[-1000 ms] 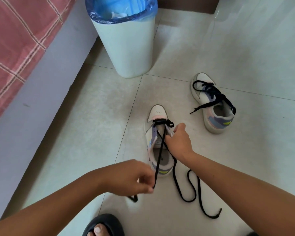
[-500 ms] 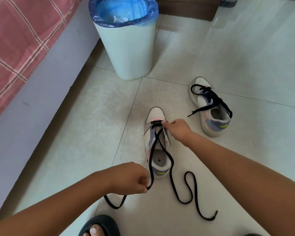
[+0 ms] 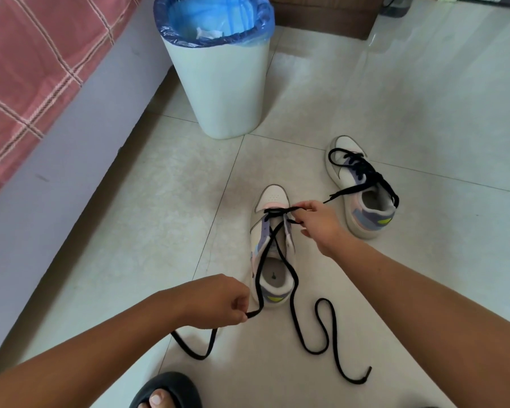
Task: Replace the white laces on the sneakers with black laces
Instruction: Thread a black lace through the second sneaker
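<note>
Pale tiled floor, bed edge with red plaid cover along the left, white bin with blue liner at the far side. Near sneaker mid-floor, toe pointing away, heel toward the camera, long axis running straight out from the body. Black lace through the bottom eyelets only, crossed once over the tongue. Left hand just off the heel's left side, pinching one lace end between thumb and fingers, slack looping behind on the floor. Right hand at the toe-end eyelets, right side, fingers curled on the lace there, so nearer to the next eyelet. Other lace end trailing in an S toward the near right. Second sneaker further right, already black-laced, untied. Exact eyelet under right fingertips hard to make out. No white laces visible; bin contents unclear. Black sandal cut off by bottom edge.
</note>
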A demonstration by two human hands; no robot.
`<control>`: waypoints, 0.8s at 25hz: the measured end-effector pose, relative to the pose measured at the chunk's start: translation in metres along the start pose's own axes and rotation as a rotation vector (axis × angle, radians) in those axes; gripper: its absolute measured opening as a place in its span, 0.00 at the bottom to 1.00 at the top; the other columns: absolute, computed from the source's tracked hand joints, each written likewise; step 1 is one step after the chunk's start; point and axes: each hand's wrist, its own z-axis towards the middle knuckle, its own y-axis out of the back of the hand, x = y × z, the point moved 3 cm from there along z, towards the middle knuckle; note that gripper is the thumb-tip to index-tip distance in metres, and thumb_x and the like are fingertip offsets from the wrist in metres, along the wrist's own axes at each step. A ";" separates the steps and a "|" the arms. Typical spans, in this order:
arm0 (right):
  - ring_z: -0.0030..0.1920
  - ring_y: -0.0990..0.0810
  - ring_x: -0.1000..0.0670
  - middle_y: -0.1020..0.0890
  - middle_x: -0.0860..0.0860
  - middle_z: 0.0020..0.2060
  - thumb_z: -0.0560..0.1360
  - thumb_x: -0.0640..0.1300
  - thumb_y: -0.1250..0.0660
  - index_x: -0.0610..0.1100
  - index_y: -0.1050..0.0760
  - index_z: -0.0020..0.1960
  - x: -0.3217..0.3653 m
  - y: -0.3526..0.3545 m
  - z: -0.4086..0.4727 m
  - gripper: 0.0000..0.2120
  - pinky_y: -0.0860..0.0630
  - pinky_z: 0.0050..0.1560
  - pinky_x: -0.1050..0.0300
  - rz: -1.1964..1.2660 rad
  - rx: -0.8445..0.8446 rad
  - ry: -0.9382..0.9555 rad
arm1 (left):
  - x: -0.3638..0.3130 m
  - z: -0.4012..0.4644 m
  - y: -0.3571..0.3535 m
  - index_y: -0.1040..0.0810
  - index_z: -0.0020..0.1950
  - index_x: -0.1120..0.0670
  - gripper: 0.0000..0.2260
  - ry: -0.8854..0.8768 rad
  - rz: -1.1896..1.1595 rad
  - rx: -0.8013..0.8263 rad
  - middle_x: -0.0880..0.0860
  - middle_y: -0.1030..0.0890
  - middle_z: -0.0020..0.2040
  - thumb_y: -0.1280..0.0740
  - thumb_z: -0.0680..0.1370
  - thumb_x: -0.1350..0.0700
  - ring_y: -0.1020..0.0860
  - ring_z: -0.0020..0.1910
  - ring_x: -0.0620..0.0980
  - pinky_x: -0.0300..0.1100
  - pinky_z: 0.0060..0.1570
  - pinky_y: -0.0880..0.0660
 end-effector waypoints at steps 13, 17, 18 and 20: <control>0.41 0.23 0.50 0.21 0.44 0.45 0.75 0.45 0.32 0.44 0.32 0.56 0.006 0.026 0.002 0.13 0.25 0.41 0.56 -0.269 0.149 -0.070 | -0.001 0.021 0.030 0.22 0.52 0.55 0.13 0.148 0.171 -0.277 0.51 0.25 0.51 0.40 0.79 0.47 0.25 0.48 0.50 0.42 0.46 0.29; 0.37 0.28 0.50 0.27 0.46 0.41 0.73 0.47 0.31 0.51 0.45 0.60 -0.007 0.010 -0.023 0.25 0.28 0.33 0.57 -0.308 0.194 -0.061 | -0.021 0.075 0.056 0.24 0.58 0.57 0.12 0.166 0.012 -0.642 0.54 0.31 0.58 0.40 0.80 0.52 0.30 0.57 0.53 0.44 0.53 0.29; 0.36 0.30 0.51 0.29 0.47 0.39 0.73 0.46 0.31 0.50 0.45 0.59 -0.011 0.005 -0.027 0.25 0.30 0.32 0.58 -0.311 0.199 -0.039 | -0.022 0.088 0.056 0.25 0.59 0.58 0.13 0.189 0.063 -0.610 0.56 0.32 0.60 0.39 0.79 0.53 0.31 0.59 0.54 0.44 0.54 0.30; 0.34 0.33 0.51 0.32 0.48 0.36 0.73 0.43 0.32 0.47 0.44 0.58 -0.015 0.001 -0.029 0.23 0.34 0.30 0.58 -0.270 0.189 0.007 | -0.022 0.105 0.053 0.26 0.60 0.58 0.13 0.221 0.140 -0.552 0.58 0.33 0.62 0.38 0.79 0.53 0.33 0.60 0.56 0.44 0.54 0.32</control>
